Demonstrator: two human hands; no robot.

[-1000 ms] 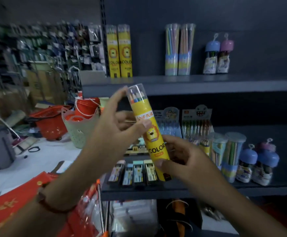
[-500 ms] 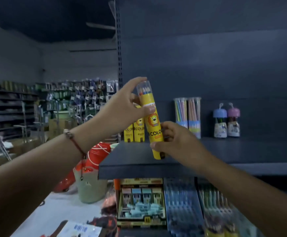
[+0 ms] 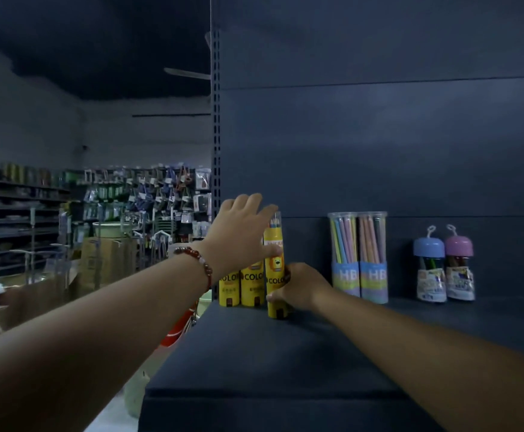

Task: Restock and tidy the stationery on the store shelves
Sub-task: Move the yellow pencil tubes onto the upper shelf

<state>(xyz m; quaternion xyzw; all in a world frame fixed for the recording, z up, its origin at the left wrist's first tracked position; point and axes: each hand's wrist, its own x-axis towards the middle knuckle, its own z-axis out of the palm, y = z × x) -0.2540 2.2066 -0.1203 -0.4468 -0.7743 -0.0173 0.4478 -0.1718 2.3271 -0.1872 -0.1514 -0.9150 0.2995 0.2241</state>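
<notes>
Yellow pencil tube (image 3: pixel 275 275) upright on my dark shelf (image 3: pixel 285 353).
My left hand (image 3: pixel 242 235) pinches its clear plastic top; my right hand (image 3: pixel 301 286) wraps its smooth cylindrical base beside two matching tubes (image 3: pixel 242 286).

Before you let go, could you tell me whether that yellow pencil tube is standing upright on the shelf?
Upright: the yellow pencil tube stands vertical, base on the shelf, gripped by both the left hand and right hand.

We're in a stationery shop. Pencil tubs (image 3: pixel 359 257) stand in rows on a dark shelf (image 3: pixel 285 353); left of it, racks of hanging packets (image 3: pixel 148 194).
</notes>
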